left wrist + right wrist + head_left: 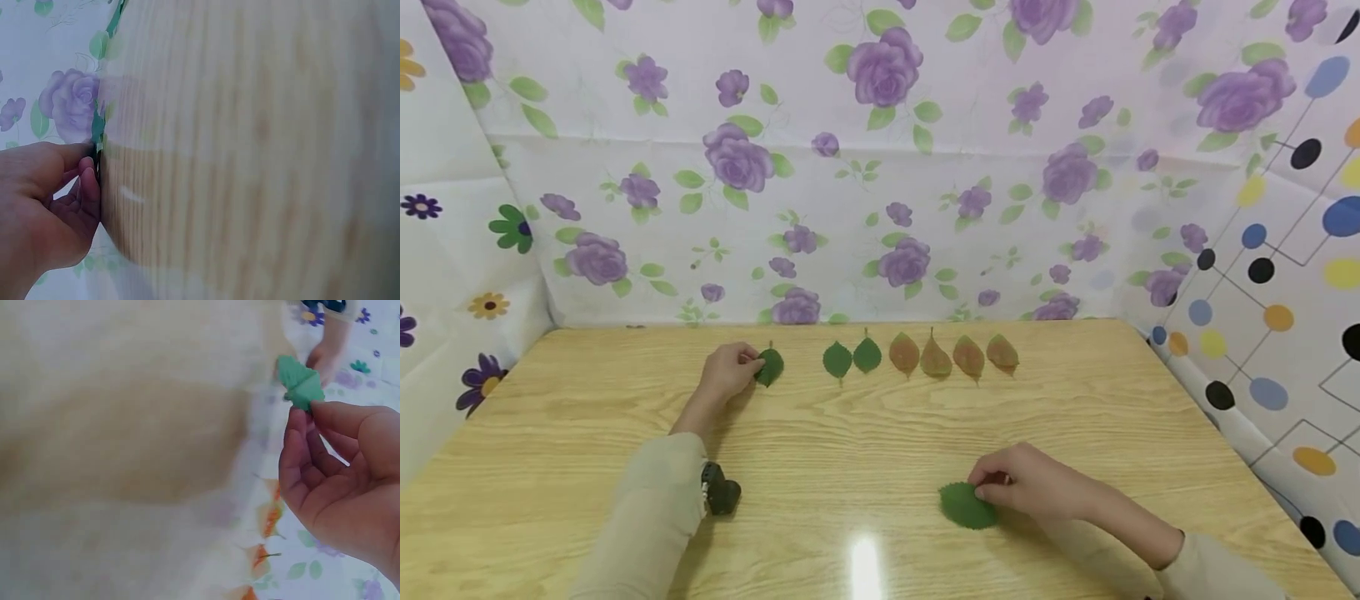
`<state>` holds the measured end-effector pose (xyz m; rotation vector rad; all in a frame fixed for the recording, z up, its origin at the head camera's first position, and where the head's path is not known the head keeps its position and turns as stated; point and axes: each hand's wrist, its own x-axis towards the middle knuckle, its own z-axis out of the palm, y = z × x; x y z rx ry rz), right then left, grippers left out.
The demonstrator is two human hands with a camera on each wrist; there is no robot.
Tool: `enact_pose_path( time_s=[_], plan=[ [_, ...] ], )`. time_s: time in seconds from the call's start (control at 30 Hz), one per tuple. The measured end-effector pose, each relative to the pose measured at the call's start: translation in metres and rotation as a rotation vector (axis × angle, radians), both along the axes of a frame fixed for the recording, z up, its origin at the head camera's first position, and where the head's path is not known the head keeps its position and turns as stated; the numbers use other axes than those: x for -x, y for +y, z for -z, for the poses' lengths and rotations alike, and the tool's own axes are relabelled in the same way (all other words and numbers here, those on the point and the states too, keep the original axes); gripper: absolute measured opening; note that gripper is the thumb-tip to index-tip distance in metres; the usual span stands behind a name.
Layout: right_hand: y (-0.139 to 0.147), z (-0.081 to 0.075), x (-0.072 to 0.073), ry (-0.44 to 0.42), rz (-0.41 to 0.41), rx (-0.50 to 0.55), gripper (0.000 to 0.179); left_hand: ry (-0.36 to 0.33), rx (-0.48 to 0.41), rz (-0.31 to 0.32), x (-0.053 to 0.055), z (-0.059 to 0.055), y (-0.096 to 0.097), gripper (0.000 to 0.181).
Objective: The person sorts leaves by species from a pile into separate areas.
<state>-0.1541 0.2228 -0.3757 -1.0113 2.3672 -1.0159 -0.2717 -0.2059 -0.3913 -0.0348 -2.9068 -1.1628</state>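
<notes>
My left hand [730, 369] is at the back left of the table, pinching the edge of a dark green leaf [770, 367] between thumb and fingers. In the left wrist view the same hand [47, 203] is low against the tabletop. Nearer the front, my right hand [1026, 482] pinches a larger green leaf [967, 506] by its right end; the right wrist view shows this leaf [301, 383] between thumb and fingertips. Right of the left hand, two green leaves [837, 359] and several reddish-brown leaves [936, 357] lie in a row.
The wood-grain table [820, 450] meets a flowered cloth [820, 208] along its back edge. A dotted cloth [1262, 317] hangs at the right. A dark device [721, 490] is strapped to the left wrist.
</notes>
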Motion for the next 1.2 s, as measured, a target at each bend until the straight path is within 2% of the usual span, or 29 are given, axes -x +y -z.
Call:
enact_pose_path(
  time_s=[0.17, 0.33, 0.57, 0.7, 0.83, 1.0, 1.2],
  plan=[
    [-0.026, -0.013, 0.021, -0.068, 0.116, 0.082, 0.008, -0.002, 0.019, 0.019, 0.001, -0.001, 0.0, 0.022],
    [-0.077, -0.022, 0.052, -0.135, 0.258, 0.221, 0.013, -0.004, 0.044, 0.011, 0.0, 0.002, -0.004, 0.022],
    [-0.155, -0.017, 0.09, -0.237, 0.44, 0.401, 0.018, 0.021, 0.044, 0.0, -0.003, 0.004, 0.0, 0.018],
    [-0.184, -0.015, 0.109, -0.254, 0.557, 0.414, 0.015, 0.03, 0.061, -0.003, -0.002, 0.002, 0.004, 0.018],
    [-0.206, -0.008, 0.127, -0.269, 0.63, 0.412, 0.016, 0.033, 0.069, -0.005, -0.002, 0.003, 0.002, 0.018],
    [-0.227, 0.002, 0.142, -0.267, 0.68, 0.414, 0.016, 0.043, 0.074, -0.013, -0.002, 0.004, 0.001, 0.018],
    [-0.244, 0.005, 0.149, -0.228, 0.706, 0.41, 0.014, 0.014, 0.065, -0.03, -0.001, 0.001, 0.003, 0.018]
  ],
)
